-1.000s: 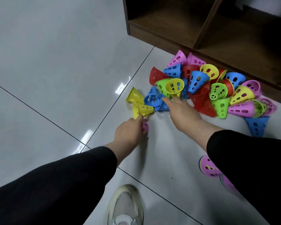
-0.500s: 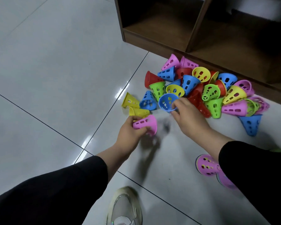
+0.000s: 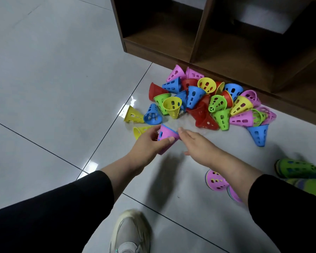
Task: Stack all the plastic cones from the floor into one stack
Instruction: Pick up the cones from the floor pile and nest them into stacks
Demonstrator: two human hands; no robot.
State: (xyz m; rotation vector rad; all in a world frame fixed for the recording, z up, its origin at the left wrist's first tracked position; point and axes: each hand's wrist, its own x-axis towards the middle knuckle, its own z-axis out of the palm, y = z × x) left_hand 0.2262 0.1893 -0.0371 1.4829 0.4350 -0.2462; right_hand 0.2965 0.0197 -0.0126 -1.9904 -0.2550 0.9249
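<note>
Left hand (image 3: 150, 141) grips pink cone (image 3: 165, 136), a blue rim showing inside; right hand (image 3: 199, 145) open beside it. Cones judged light, rigid, perforated; grasp at the wall.

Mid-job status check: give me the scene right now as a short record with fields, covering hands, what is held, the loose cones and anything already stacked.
left hand: grips pink cone, a blue rim showing at its wide end
right hand: fingers straight, fingertips at the pink cone's rim, holds nothing
loose pile: many cones, mixed colours, against the wooden shelf
near left hand: yellow cone on its side
lower right: pink stack, green stack, lying on floor
</note>
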